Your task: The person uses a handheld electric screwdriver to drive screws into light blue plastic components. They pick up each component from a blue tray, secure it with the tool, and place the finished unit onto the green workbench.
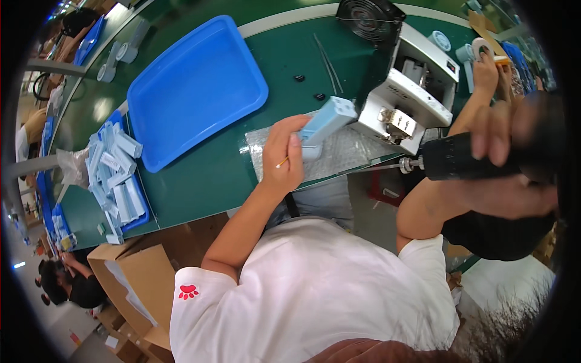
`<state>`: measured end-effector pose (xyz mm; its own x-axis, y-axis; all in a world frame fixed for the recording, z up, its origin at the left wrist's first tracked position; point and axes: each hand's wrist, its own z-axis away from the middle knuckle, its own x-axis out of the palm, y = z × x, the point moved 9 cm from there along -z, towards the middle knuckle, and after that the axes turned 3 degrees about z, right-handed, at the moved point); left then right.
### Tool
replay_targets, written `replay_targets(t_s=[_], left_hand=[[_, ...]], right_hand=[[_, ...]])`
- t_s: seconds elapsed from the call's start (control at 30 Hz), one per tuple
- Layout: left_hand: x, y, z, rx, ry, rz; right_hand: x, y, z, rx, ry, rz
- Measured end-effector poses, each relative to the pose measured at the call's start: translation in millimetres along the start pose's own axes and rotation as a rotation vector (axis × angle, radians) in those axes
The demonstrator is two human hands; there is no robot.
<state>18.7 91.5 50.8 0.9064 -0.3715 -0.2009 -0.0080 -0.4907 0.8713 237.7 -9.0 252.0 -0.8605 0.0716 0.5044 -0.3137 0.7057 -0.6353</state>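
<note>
My left hand [283, 154] is closed around a light blue plastic housing [330, 123], long and box-shaped, tilted up to the right above the bubble wrap [363, 154]. A small gold band shows at one finger. My right hand [505, 196] grips a black electric screwdriver [451, 156], its fingers wrapped over the body. The metal bit of the screwdriver points left, below the housing and apart from it. Motion blurs the right hand and the rear of the tool.
A white and black screw feeder [402, 91] stands right of the housing. Tweezers [330, 66] and small black pieces [319, 97] lie on the green table. A blue tray [193, 97] stands left, beside piled light blue housings [118, 172]. Another person's hand [484, 69] works at far right.
</note>
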Motion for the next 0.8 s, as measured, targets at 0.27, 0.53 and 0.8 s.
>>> replay_targets(t_s=[0.27,0.53,0.8], left_hand=[[6.7,17.2,2.5,0.227,-0.101,-0.041],[8.9,14.6,3.8,0.245,-0.125,-0.068],[8.4,13.8,3.4,0.245,-0.125,-0.084]], right_hand=[[-14.5,36.1,-18.7,-0.098,0.054,0.155],[-19.3,45.8,-14.7,-0.111,0.083,0.187],[-26.7,42.1,-7.3,-0.111,0.102,0.174]])
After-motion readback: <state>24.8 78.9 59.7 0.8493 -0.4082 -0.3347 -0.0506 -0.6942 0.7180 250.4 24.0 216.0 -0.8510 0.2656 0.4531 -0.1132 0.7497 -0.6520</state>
